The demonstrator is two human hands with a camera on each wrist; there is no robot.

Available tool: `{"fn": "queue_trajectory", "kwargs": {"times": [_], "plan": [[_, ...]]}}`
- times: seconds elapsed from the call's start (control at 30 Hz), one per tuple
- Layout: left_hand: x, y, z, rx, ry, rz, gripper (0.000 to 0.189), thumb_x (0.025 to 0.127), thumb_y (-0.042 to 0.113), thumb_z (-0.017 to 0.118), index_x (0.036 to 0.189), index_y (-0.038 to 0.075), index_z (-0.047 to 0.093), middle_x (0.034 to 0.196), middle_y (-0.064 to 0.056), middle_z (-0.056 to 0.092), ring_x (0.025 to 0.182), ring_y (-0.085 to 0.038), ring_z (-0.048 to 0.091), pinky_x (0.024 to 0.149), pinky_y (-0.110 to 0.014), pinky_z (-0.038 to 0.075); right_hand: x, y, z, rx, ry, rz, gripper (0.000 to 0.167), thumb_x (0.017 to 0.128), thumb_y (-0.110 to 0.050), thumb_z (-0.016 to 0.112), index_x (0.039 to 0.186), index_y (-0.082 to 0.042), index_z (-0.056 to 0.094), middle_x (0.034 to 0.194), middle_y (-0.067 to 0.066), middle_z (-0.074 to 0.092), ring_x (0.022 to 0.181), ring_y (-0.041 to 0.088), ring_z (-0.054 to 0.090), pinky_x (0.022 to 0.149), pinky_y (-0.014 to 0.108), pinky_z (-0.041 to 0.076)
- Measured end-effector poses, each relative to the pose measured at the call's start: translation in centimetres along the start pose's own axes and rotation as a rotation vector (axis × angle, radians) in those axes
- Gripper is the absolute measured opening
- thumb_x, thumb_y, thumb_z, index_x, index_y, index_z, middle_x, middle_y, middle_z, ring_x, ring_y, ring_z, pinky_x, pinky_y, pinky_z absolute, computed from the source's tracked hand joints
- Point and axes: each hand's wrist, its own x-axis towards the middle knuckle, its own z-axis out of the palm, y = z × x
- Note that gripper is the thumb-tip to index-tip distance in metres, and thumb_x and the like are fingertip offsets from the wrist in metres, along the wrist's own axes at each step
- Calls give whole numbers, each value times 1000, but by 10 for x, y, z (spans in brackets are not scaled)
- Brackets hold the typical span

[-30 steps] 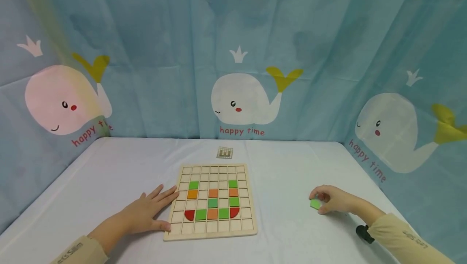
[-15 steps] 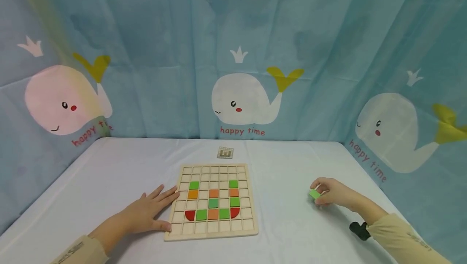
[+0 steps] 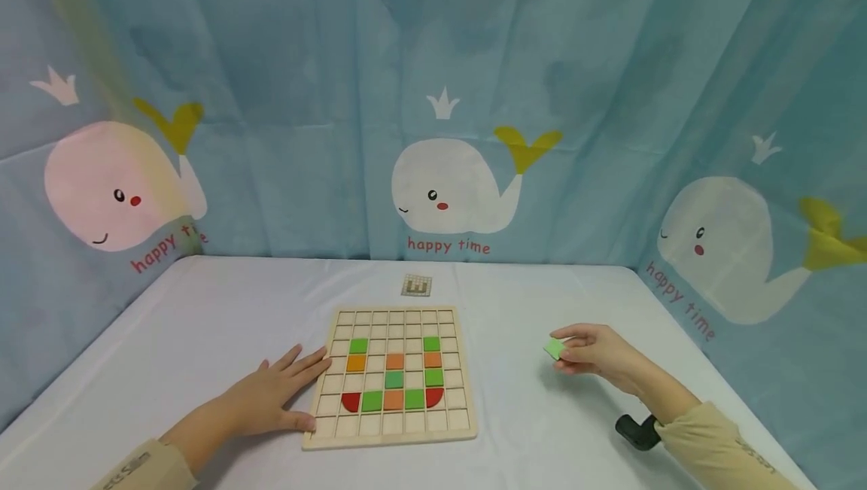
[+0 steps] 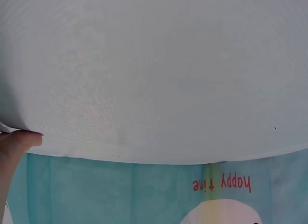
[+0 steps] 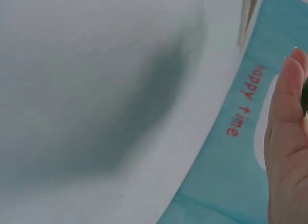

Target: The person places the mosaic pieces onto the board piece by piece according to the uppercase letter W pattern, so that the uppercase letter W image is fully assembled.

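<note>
My right hand [image 3: 596, 354] pinches a light green square tile [image 3: 554, 348] between thumb and fingers, above the table to the right of the board. In the right wrist view only a dark green sliver of the tile shows at the right edge, beside the hand [image 5: 288, 123]. A wooden grid board [image 3: 389, 439] lies in the middle, with green, orange and teal squares and two red rounded pieces [image 3: 351, 402] in its cells. On its left edge rests my left hand [image 3: 267, 396], fingers spread; the left wrist view shows just part of the hand [image 4: 17, 144].
A small card [image 3: 416, 285] with a grid pattern lies behind the board. The white-covered table [image 3: 515, 430] meets a blue whale-print curtain [image 3: 291, 136] at the back and sides. A black object [image 3: 637, 432] is at the right sleeve.
My right hand has lifted the green tile and carried it left, toward the board. The black object at the sleeve has moved left with the arm. The left hand has stayed on the board.
</note>
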Motion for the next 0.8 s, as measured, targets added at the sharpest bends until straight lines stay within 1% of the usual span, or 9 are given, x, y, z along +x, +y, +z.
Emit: {"fn": "queue_trajectory", "kwargs": {"times": [0.1, 0.2, 0.37, 0.47, 0.57, 0.67, 0.8], "plan": [[-1, -2, 1, 2, 3, 1, 94, 79, 70, 60, 151, 13, 37, 157, -9, 30, 139, -51, 21, 94, -78, 25, 4, -4, 8, 21, -27, -17, 52, 95, -2, 59, 136, 21, 36, 102, 17, 68, 85, 18, 70, 78, 30, 56], [-2, -2, 0, 2, 11, 9, 94, 79, 69, 60, 151, 13, 37, 157, -9, 30, 139, -51, 22, 93, -78, 25, 9, -8, 16, 37, -41, -33, 54, 96, -4, 60, 137, 20, 36, 102, 18, 68, 85, 17, 69, 78, 29, 56], [-1, 1, -1, 4, 15, 11, 94, 79, 69, 60, 151, 13, 37, 157, -9, 30, 139, -51, 22, 93, -78, 26, 17, -18, 29, 73, -47, -37, 55, 95, -7, 62, 137, 19, 38, 97, 13, 67, 83, 16, 69, 77, 28, 55], [-1, 1, -1, 10, 13, 9, 94, 79, 69, 60, 150, 13, 37, 156, -10, 30, 139, -51, 23, 93, -78, 27, 20, -23, 37, 98, -66, -46, 51, 94, -4, 62, 135, 18, 41, 94, 10, 68, 81, 15, 69, 76, 28, 56], [-1, 1, 0, 12, 12, 15, 94, 79, 69, 61, 151, 13, 37, 156, -10, 30, 138, -51, 23, 93, -78, 27, 22, -27, 43, 108, -87, -50, 45, 93, -2, 63, 129, 16, 45, 91, 9, 67, 79, 16, 69, 75, 29, 56], [-1, 1, 1, 7, 9, 14, 94, 79, 69, 61, 151, 13, 37, 156, -10, 30, 138, -51, 23, 93, -78, 26, 24, -30, 49, 98, -107, -50, 39, 91, -3, 66, 122, 12, 49, 89, 8, 66, 79, 17, 69, 75, 31, 56], [-2, 1, 1, 14, -2, 7, 95, 79, 69, 61, 151, 12, 37, 157, -10, 29, 139, -51, 22, 93, -78, 26, 27, -33, 55, 87, -135, -52, 31, 89, -5, 69, 111, 5, 50, 87, 8, 67, 79, 18, 69, 75, 32, 56]]}}
